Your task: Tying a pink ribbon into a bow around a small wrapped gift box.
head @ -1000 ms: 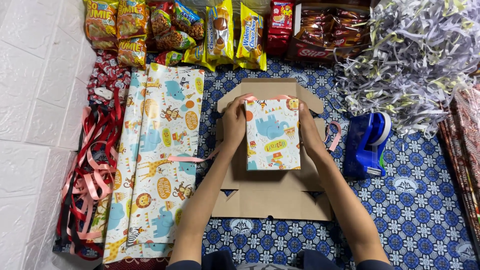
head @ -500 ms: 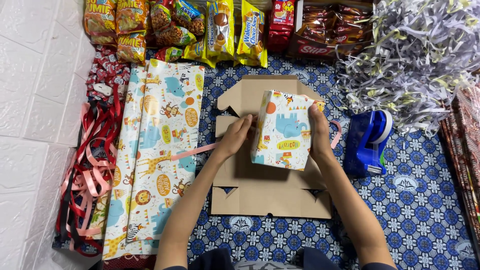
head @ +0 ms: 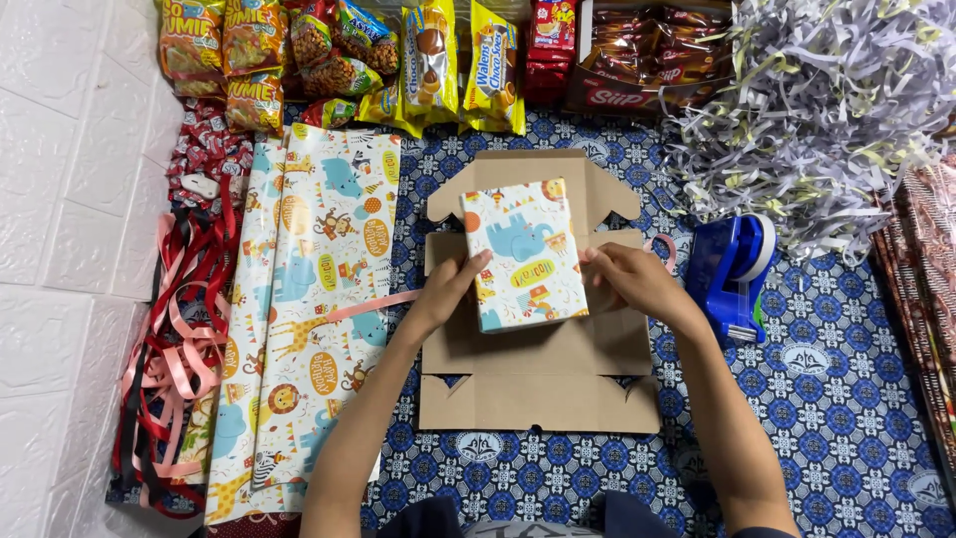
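Now: wrapped box (head: 523, 254) long axis away, slightly tilted | both hands grasping its sides

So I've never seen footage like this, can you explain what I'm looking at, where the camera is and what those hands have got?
There is no machine here. This is one picture from a camera worn on a person's head, looking down at their own two bare hands.

The left hand and the right hand hold a small box wrapped in animal-print paper by its two sides, over a flattened brown cardboard box. A pink ribbon trails out from under it to the left.

All this lies on a blue patterned cloth. To the left are sheets of the same wrapping paper and a tangle of red and pink ribbons. Along the top are snack packets, with shredded paper at the upper right. Beside the right hand stands a blue tape dispenser.
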